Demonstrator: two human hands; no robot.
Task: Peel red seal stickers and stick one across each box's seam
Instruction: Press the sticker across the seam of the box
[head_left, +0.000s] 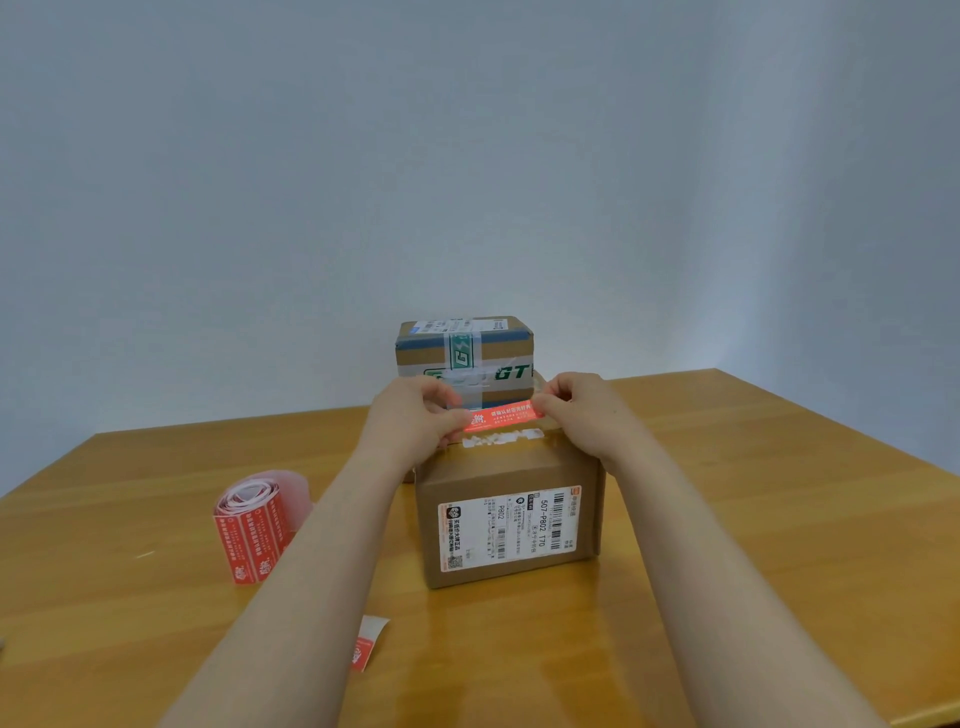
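The red seal sticker (503, 417) is hanging stretched just above the top of the near box (511, 525), each end being pinched, the left hand (415, 415) gripping one tip and the right hand (582, 410) the other. It looks peeled but not yet pressed down, so this box is waiting for its seal. The taped box (465, 345) behind is showing no red seal from here. The sticker roll (252, 525) is lying to the left on the bench (753, 493), with a backing scrap (366, 644) nearer. Nothing is blocking the way.
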